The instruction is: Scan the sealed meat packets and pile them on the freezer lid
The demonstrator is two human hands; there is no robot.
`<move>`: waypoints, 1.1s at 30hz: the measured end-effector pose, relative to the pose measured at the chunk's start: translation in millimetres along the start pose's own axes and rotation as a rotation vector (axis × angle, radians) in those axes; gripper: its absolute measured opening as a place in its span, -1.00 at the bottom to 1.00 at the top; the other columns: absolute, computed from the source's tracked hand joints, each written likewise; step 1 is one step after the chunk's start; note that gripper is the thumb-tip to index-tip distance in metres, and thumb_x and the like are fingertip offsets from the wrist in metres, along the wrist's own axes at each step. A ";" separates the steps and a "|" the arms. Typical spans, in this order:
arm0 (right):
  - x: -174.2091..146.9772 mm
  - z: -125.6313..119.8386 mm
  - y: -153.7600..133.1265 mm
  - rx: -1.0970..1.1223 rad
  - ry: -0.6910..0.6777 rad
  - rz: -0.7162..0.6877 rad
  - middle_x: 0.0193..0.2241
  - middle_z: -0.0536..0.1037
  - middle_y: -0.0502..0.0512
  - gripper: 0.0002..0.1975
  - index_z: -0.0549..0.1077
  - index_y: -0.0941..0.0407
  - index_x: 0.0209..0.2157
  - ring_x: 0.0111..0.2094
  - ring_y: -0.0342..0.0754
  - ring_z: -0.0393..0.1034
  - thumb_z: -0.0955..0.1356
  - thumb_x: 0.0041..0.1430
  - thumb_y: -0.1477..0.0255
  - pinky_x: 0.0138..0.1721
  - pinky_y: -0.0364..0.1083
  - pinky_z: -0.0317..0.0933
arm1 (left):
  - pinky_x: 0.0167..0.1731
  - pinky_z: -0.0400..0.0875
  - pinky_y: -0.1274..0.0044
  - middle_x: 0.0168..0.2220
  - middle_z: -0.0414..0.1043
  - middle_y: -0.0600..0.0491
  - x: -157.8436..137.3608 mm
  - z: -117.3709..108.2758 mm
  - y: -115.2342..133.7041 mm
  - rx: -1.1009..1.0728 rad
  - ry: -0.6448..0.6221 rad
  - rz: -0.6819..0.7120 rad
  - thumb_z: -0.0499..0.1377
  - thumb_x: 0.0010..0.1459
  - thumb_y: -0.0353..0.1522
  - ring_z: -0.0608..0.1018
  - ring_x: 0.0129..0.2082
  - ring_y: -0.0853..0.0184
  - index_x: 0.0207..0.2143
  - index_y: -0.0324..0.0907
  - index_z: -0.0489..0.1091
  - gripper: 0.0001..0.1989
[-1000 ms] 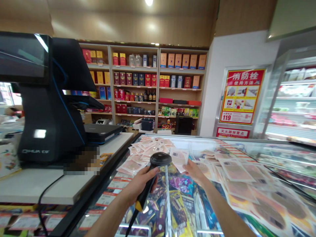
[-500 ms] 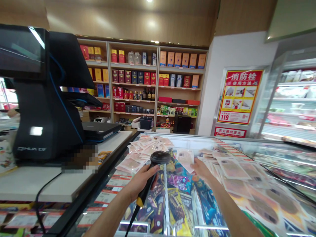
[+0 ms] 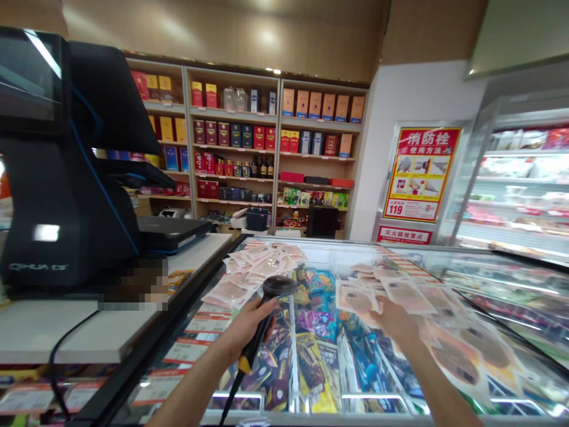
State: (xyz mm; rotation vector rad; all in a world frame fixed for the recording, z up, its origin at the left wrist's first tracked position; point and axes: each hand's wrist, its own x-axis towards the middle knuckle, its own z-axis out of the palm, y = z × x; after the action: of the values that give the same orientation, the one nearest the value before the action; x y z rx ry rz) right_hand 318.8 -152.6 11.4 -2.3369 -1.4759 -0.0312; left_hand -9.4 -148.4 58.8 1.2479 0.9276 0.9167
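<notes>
My left hand (image 3: 251,329) is wrapped round the handle of a black and yellow barcode scanner (image 3: 258,341), its head pointing up and away from me. A cord trails from its lower end. With fingers closed, my right hand (image 3: 395,320) grips the edge of a flat see-through packet (image 3: 355,298) with a pale brownish content and a small dark label patch. This packet is at the near left edge of the right-hand pile of similar packets (image 3: 406,295). Another pile of such packets (image 3: 262,264) lies left, beyond the scanner. Both piles rest on the freezer's glass top.
Beneath the glass, a chest freezer (image 3: 267,419) holds colourful wrapped ice creams (image 3: 317,362). On the left, a black checkout terminal (image 3: 66,207) stands on a white counter (image 3: 66,338). Shelves of boxed bottles (image 3: 233,136) line the back, and a refrigerated display (image 3: 524,184) stands at right.
My right hand has moved right with the packet, bringing it from the middle to the edge of the right pile. My left hand still holds the scanner. The view has shifted slightly.
</notes>
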 end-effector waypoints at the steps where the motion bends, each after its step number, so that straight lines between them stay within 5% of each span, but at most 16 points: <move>1: -0.8 -0.8 0.5 -0.045 0.002 -0.009 -0.34 0.49 0.19 -0.63 0.31 0.14 -0.16 -0.33 0.02 0.39 0.20 -0.05 0.36 -0.42 -0.08 0.17 | -0.72 0.13 0.64 -0.69 0.24 0.19 0.3 -2.7 -1.9 -0.003 -0.003 0.003 0.11 -0.14 -0.08 0.27 -0.74 0.51 -0.56 -0.20 0.19 -0.65; 6: 0.4 -7.0 -7.1 -0.124 0.016 -0.011 -0.29 0.47 0.21 -0.66 0.31 0.13 -0.18 -0.25 0.07 0.35 0.18 -0.03 0.36 -0.35 -0.04 0.15 | -0.72 0.12 0.64 -0.72 0.23 0.19 -4.0 -18.4 -7.1 0.023 0.014 0.021 0.09 -0.11 -0.09 0.27 -0.75 0.51 -0.58 -0.20 0.20 -0.65; 10: -1.1 -5.6 -41.0 -0.067 0.073 -0.127 -0.29 0.46 0.17 -0.69 0.31 0.14 -0.19 -0.24 -0.02 0.34 0.14 0.04 0.39 -0.26 -0.09 0.13 | -0.71 0.14 0.64 -0.70 0.26 0.17 -13.4 -32.4 -3.4 -0.020 0.124 0.005 0.10 -0.11 -0.11 0.28 -0.75 0.52 -0.61 -0.22 0.20 -0.66; 20: -42.2 37.9 -220.2 0.054 -0.071 -0.774 -0.23 0.41 0.10 -0.71 0.34 0.09 -0.24 -0.14 -0.04 0.23 0.16 0.08 0.26 -0.17 -0.11 0.08 | -0.74 0.17 0.69 -0.70 0.26 0.16 -45.0 -100.1 4.9 -0.078 0.437 0.027 0.15 -0.14 -0.13 0.28 -0.74 0.54 -0.56 -0.24 0.27 -0.67; 26: -58.5 70.8 -307.5 0.044 -0.061 -0.980 -0.15 0.36 0.16 -0.51 0.23 0.11 -0.08 -0.11 0.06 0.20 0.27 -0.06 0.21 -0.15 0.04 0.10 | -0.74 0.19 0.70 -0.69 0.27 0.17 -62.1 -118.1 7.2 -0.150 0.541 0.037 0.15 -0.10 -0.18 0.29 -0.74 0.54 -0.47 -0.24 0.28 -0.72; 30: -57.7 85.3 -331.1 -0.094 -0.090 -1.032 -0.26 0.43 0.23 -0.75 0.35 0.20 -0.22 -0.21 0.04 0.30 0.20 0.03 0.50 -0.29 -0.02 0.21 | -0.74 0.19 0.70 -0.69 0.27 0.17 -62.7 -120.9 5.9 -0.186 0.531 0.021 0.16 -0.12 -0.18 0.28 -0.74 0.54 -0.48 -0.24 0.28 -0.71; 33: -56.0 85.7 -325.3 -0.155 -0.106 -1.080 -0.32 0.45 0.26 -0.74 0.37 0.23 -0.29 -0.28 0.00 0.34 0.13 0.04 0.63 -0.35 -0.07 0.23 | -0.73 0.19 0.70 -0.69 0.27 0.16 -60.4 -119.8 4.0 -0.179 0.492 0.027 0.14 -0.10 -0.17 0.28 -0.74 0.55 -0.48 -0.25 0.29 -0.71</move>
State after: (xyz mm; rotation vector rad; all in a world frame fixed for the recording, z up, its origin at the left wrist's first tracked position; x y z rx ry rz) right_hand -6.4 -50.0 17.3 -1.3680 -2.6609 -0.3085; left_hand -142.9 -162.2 56.5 0.8963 1.1815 1.3324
